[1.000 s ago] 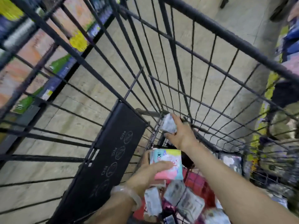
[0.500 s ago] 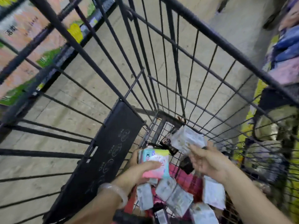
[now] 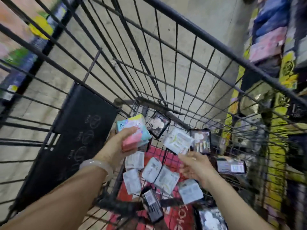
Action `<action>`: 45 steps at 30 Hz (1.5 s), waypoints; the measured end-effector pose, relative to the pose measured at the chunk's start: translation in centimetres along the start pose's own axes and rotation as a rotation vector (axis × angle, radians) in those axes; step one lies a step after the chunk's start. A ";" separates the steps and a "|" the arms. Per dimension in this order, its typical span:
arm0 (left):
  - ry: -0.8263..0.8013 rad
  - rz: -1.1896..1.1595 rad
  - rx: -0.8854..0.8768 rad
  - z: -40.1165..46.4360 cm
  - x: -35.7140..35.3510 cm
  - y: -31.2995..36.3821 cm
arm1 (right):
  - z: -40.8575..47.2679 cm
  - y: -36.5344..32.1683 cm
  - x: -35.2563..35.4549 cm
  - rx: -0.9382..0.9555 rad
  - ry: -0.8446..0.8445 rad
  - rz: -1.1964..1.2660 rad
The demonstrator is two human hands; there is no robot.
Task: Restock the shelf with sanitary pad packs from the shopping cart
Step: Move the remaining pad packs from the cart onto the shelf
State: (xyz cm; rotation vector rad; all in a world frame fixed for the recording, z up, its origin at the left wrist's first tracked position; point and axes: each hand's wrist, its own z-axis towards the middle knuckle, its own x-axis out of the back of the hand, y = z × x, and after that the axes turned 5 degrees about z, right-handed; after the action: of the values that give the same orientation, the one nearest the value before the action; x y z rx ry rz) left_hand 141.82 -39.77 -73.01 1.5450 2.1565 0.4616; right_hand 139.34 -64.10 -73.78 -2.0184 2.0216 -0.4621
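Clearly early going. Left hand (image 3: 116, 145) wraps fingers round pink-and-blue pad pack (image 3: 132, 132), held above shopping cart (image 3: 191, 25) floor. Right hand (image 3: 197, 168) pinches white pack (image 3: 178, 141) by its lower corner, fingertips only. Plenty left in cart: white packs (image 3: 159, 176) and dark packs (image 3: 152, 204) scattered over bottom. Shelf (image 3: 272, 35) off to right, blurred; nothing placed there yet by these hands, I judge.

Your left hand (image 3: 119, 145) covers the lower half of the pastel pack (image 3: 132, 131), so you can read only a "K" on it. Motion blur smears the shelves (image 3: 272, 39) on both sides, leaving their labels unreadable. The bottom edge cuts off your forearms and the dark pack (image 3: 211, 219).
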 end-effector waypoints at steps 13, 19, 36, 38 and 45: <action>0.014 0.048 -0.088 0.0 0.2 1.0 | 0.8 7.3 -11.0 0.835 -0.412 -1.230; 0.007 0.103 -0.084 0.3 0.8 0.6 | 0.0 7.1 -13.4 0.717 -0.610 -1.518; -0.103 0.184 -0.066 -0.8 -2.0 -1.0 | 0.3 7.1 3.1 0.719 0.352 -0.976; -0.111 0.185 -0.063 -1.1 -2.8 -1.0 | 0.4 7.2 4.7 0.419 0.381 -0.901; -0.114 0.186 -0.072 -1.0 -3.1 -0.5 | -0.1 6.2 5.3 0.131 0.154 -0.012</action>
State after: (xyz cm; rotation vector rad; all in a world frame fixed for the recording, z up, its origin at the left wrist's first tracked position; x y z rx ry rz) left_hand 141.72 -42.94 -71.93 1.6971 1.9001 0.4929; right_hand 133.58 -69.40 -75.86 -1.9720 2.0076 -0.7537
